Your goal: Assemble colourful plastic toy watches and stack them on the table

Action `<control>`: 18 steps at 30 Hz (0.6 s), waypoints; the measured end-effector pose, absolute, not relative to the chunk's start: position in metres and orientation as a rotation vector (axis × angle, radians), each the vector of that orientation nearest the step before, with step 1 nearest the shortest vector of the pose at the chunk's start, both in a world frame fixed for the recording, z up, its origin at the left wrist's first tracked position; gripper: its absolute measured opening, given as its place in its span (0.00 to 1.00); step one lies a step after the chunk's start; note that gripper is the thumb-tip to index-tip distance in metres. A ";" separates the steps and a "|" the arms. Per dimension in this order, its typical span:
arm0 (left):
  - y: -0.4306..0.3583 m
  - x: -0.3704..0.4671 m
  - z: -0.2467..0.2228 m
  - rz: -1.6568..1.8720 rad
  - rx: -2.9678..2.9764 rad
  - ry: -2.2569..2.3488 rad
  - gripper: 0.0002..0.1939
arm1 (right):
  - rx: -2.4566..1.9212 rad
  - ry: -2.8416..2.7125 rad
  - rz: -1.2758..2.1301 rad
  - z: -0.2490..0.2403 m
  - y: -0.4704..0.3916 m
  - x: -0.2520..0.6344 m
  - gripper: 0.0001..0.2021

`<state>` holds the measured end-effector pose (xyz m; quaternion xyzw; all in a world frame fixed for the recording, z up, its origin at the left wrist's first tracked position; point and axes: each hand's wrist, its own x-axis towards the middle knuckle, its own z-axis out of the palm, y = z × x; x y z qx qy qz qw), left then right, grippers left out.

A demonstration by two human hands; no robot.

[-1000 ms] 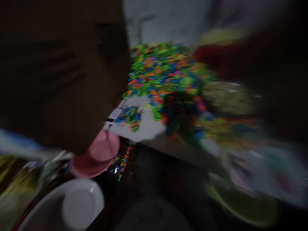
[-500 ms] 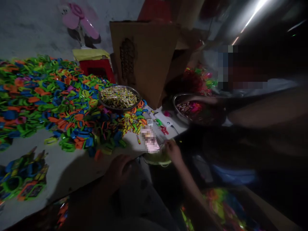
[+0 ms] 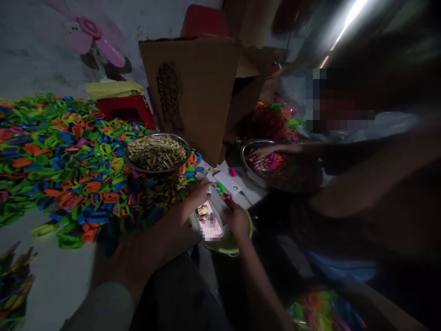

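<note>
My left hand (image 3: 200, 194) reaches over the table beside the top of a lit phone (image 3: 208, 220); its fingers look bent, and what they touch is too dark to make out. My right hand (image 3: 237, 219) is at the phone's right, above a yellow-green bucket (image 3: 229, 250), with its fingers closed at the edge of a pale, clear strip (image 3: 217, 204). Small red pieces (image 3: 228, 198) and a green piece (image 3: 220, 187) lie just beyond the hands. A metal bowl of small wrapped yellow sticks (image 3: 157, 152) stands behind my left hand.
Colourful plastic pieces (image 3: 76, 170) are heaped on the left. A cardboard box (image 3: 193, 101) and a pink fan (image 3: 96, 39) stand behind. At right, another person's hand (image 3: 268, 151) is in a metal bowl (image 3: 250, 172). More bright pieces (image 3: 320, 308) lie low at the right.
My left hand has moved from the table's front edge up and right beside the phone. My right hand stays near the phone. The view has shifted slightly.
</note>
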<state>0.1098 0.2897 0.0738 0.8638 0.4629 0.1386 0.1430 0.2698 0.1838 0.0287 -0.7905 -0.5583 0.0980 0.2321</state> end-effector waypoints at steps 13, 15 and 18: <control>0.314 0.049 0.076 0.352 2.408 1.849 0.23 | -2.015 -1.558 0.290 0.026 0.182 0.271 0.13; 0.314 0.043 0.076 0.346 2.389 1.889 0.23 | -1.995 -1.566 0.299 0.026 0.184 0.272 0.12; 0.308 0.046 0.075 0.372 2.383 1.892 0.26 | -2.009 -1.559 0.305 0.026 0.186 0.274 0.11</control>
